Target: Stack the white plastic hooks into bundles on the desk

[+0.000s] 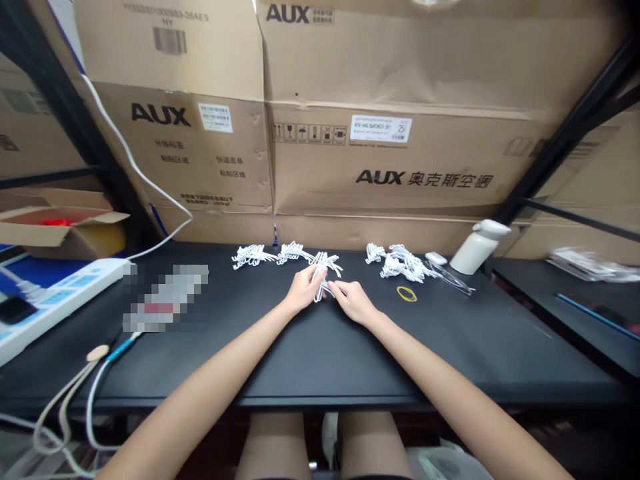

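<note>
My left hand (301, 288) is closed around a bundle of thin white bent strands (328, 260), whose hooked ends fan out above and below the fingers. The strands look like short cables or wire hooks; which of these I cannot tell. From the other side, my right hand (353, 300) pinches at the lower part of the same bundle with thumb and fingers. Two similar white bundles (253, 256) lie at the back, just left of my hands. To the right is a heap of more white bundles (404, 263). A yellow rubber band (407, 294) lies before that heap.
At the back right stand a white bottle (479, 248), a small white object (436, 258) and dark thin strands (454, 279). A white power strip (65, 303), a corded, blurred-out device (167, 298) and an open carton (65, 230) are left. Large cardboard boxes (320, 160) wall the back.
</note>
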`<state>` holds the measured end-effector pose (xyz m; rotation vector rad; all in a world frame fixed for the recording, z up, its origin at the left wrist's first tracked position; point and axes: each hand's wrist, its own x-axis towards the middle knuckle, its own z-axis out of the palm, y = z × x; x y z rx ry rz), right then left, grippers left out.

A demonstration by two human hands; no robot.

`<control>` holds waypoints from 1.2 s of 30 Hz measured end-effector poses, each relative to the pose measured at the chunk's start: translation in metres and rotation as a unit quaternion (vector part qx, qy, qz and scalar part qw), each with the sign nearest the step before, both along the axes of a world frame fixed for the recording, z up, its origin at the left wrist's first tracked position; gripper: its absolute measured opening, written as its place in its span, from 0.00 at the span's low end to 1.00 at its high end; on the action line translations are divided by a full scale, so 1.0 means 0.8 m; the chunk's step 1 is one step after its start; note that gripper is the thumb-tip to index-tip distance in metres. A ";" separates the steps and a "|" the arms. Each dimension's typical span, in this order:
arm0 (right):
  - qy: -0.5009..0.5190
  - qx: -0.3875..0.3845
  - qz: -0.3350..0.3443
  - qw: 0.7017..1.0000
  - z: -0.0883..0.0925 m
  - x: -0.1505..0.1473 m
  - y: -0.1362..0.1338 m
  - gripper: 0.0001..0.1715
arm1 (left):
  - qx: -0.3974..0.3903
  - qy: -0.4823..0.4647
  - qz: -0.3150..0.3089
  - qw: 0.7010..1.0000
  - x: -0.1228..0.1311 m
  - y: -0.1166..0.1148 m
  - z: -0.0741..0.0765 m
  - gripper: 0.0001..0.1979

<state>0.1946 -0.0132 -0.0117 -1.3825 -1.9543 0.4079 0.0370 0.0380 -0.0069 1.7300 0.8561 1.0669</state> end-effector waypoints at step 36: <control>-0.147 -0.040 -0.235 0.960 0.003 -0.019 0.005 0.35 | -0.070 0.017 0.134 0.988 0.013 0.027 -0.017 0.19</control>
